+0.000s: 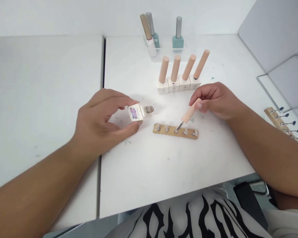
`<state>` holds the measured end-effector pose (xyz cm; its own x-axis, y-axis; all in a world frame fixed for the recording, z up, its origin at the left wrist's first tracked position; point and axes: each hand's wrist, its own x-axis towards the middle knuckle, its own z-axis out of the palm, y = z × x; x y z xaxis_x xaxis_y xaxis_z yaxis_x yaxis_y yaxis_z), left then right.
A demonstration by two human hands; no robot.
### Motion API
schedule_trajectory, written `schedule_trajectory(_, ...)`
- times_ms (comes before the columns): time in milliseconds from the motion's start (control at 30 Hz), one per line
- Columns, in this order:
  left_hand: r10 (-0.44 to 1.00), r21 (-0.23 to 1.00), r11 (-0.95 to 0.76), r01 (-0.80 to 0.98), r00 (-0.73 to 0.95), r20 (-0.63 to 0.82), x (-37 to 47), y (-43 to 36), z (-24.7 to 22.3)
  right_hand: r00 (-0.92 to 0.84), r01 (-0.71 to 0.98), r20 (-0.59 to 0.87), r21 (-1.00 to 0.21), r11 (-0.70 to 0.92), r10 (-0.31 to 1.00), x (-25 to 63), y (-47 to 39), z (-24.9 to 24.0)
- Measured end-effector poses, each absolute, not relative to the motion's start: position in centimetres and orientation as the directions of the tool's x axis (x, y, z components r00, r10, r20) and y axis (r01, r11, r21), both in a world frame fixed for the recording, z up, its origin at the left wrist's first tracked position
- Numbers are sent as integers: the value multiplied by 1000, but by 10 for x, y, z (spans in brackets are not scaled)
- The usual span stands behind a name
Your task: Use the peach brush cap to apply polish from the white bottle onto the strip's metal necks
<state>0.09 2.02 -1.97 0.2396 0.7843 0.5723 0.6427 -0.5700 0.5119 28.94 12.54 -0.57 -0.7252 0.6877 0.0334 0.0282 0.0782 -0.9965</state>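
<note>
The desk [144,178] makes a flat, firm base, and at its back a clear tray [164,54] looks like thin plastic, light enough to slide if bumped. In front of it, four capped bottles [173,85] stand side by side; their tall pink caps would probably make them easy to tip, so the square bodies seem the better grip. Nearer, between the two hands, a narrow strip [172,131] lies flat, probably light and stiff, and best steadied by its ends or edges, away from the small clear tips [176,131] set along it. The left hand [96,122] has its fingers clamped on the open bottle [135,113], thumb against one side and fingertips against the other, with the neck tilted over to the right; the body is probably hard and smooth, and too much tilt could spill it. The right hand [216,100] pinches the brush [188,114] by its pink cap, fingers together, bristles at the middle tip. The bristles look soft and likely bend under light pressure, while the tips seem thin and easily knocked.
</note>
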Motion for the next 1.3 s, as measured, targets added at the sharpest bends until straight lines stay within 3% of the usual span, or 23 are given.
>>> schedule_trajectory(1300,787,499,-551,669,216,579,4,21,-19,-771,55,-63,-998,-33,634,291,128,-5)
